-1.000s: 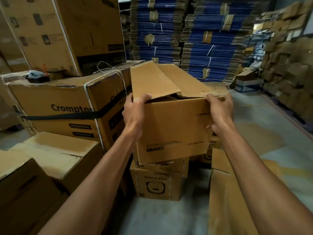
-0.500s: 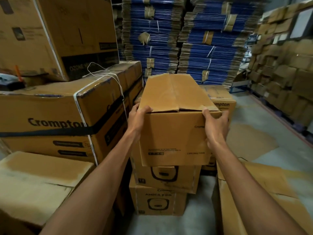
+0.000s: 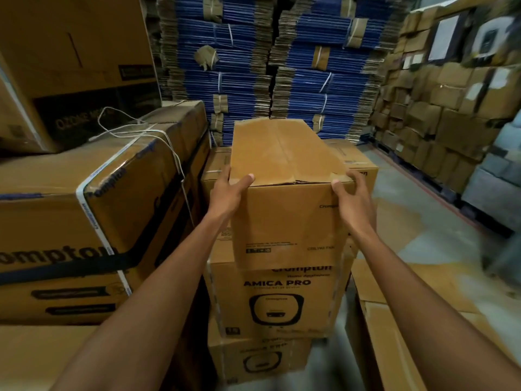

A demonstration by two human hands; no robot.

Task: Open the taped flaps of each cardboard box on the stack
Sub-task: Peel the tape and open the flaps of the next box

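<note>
A long plain cardboard box (image 3: 287,221) is held in front of me, above a stack of printed Amica Pro boxes (image 3: 279,303). Its top flaps lie nearly flat, with a seam running down the middle and a torn edge near the front right corner. My left hand (image 3: 228,190) grips the box's upper left corner, thumb on top. My right hand (image 3: 352,201) grips the upper right corner the same way. A second Amica Pro box (image 3: 262,359) sits lower in the stack.
A big strapped Crompton carton (image 3: 93,221) with a loose white cord stands at left, another large carton (image 3: 70,52) above it. Bundles of flat blue cartons (image 3: 282,66) fill the back. Stacked boxes (image 3: 451,108) line the right wall. Flat cardboard (image 3: 400,320) lies at lower right.
The raised flaps of the held box have come down nearly flat. The box has moved forward and sits lower against the stack; both hands keep their grip at the top corners.
</note>
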